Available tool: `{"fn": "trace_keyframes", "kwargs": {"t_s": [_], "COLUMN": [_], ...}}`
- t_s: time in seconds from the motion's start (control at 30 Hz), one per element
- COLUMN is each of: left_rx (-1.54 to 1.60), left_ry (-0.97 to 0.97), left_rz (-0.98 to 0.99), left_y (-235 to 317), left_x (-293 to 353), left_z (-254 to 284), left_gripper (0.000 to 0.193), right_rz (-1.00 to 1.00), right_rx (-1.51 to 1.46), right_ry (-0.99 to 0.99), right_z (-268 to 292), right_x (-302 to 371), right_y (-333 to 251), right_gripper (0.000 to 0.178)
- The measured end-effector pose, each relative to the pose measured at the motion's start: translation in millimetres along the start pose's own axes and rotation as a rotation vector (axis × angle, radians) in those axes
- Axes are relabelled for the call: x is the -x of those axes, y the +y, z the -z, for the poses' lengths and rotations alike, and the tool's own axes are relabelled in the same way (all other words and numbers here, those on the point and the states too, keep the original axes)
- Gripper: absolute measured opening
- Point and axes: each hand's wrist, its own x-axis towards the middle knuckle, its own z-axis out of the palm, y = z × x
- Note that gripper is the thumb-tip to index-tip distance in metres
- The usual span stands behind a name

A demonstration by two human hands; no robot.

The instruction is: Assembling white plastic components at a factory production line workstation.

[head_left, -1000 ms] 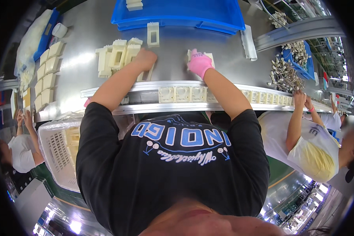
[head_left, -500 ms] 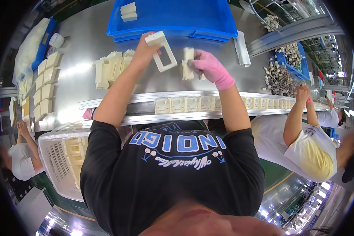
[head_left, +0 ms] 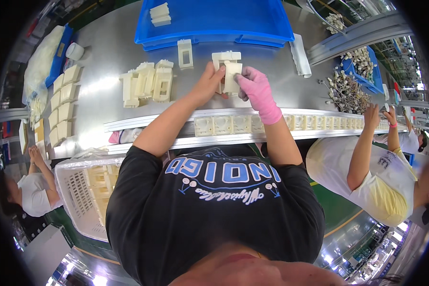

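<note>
My bare left hand (head_left: 209, 86) is closed on a cream-white rectangular plastic frame (head_left: 225, 56) above the metal table. In my right hand (head_left: 258, 93), which wears a pink glove with grey-stained fingertips, a smaller cream-white plastic block (head_left: 232, 76) is pinched. The block lies across the front of the frame and covers part of its opening; whether the two are joined I cannot tell. Left of my hands, several similar plastic housings (head_left: 145, 81) stand in a group. One more open plastic frame (head_left: 185, 54) rests alone near the blue bin.
Beyond my hands is a large blue bin (head_left: 214, 35). A metal rail (head_left: 176, 143) carrying a row of square boxes (head_left: 242, 124) crosses before me. Stacked curved covers (head_left: 64, 102) stand left, wired parts (head_left: 348, 93) right. A white basket (head_left: 83, 198) sits lower left; co-workers flank me.
My left hand has moved right with the frame, now upright against the block in my right hand. The lone frame by the bin has come into sight. The view has shifted slightly.
</note>
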Motion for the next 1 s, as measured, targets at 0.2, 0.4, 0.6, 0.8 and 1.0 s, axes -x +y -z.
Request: {"fn": "trace_keyframes", "kwargs": {"t_s": [0.2,0.4,0.6,0.8,1.0], "left_rx": [-0.016,-0.196,0.049,0.092,-0.04], "left_ry": [0.008,-0.026,-0.032,-0.134,-0.227], "left_rz": [-0.264,-0.313,-0.177,-0.127,0.069], "left_y": [-4.7,6.2,-6.5,-1.5,22.3], "left_x": [4.3,6.5,-0.9,6.7,13.8], "left_z": [-2.4,1.4,5.2,-1.7,0.6], "left_gripper": [0.028,0.031,0.032,0.035,0.033], "right_rz": [0.574,0.714,0.647,0.353,0.773], "right_rx": [0.582,0.499,0.53,0.083,0.317], "right_ry": [0.263,0.3,0.143,-0.108,0.223], "right_z": [-23.8,-22.0,-16.9,-7.4,9.4], "right_x": [0.7,-1.8,2.8,20.6,4.0], "right_y": [21.5,24.2,8.2,-18.0,-6.2], "right_gripper": [0.042,0.045,0.046,0.035,0.029]}}
